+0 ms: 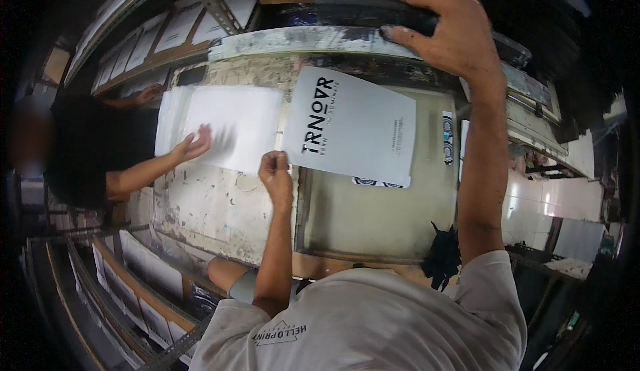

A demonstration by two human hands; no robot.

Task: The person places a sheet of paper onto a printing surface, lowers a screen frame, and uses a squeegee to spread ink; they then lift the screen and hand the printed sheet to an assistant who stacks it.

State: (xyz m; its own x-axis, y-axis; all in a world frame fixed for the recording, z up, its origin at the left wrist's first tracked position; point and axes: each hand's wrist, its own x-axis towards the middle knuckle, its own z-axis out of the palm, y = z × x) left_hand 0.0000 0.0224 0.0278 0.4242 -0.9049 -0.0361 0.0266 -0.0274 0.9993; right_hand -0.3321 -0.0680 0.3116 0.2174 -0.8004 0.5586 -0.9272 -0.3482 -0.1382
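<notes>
My left hand [275,172] is closed in a pinch on the near left corner of a pale printed sheet [370,121] with dark lettering. The sheet lies slanted over a greenish-grey printing bed [380,224], its left edge past the bed's side. Beneath its near edge a black-and-white patterned strip [380,182] peeks out. At the far side, my right hand [457,34] is raised, thumb and fingers spanning the dark edge of a paint-stained screen frame [300,41]. Some of those fingertips are hidden.
A co-worker's blurred hand [193,144] is over a stack of white sheets [243,114] on the left of the stained table [220,204]. Another patterned strip [447,138] lies at the bed's right. A black cloth [443,254] hangs near its front corner. Racks [127,271] stand at lower left.
</notes>
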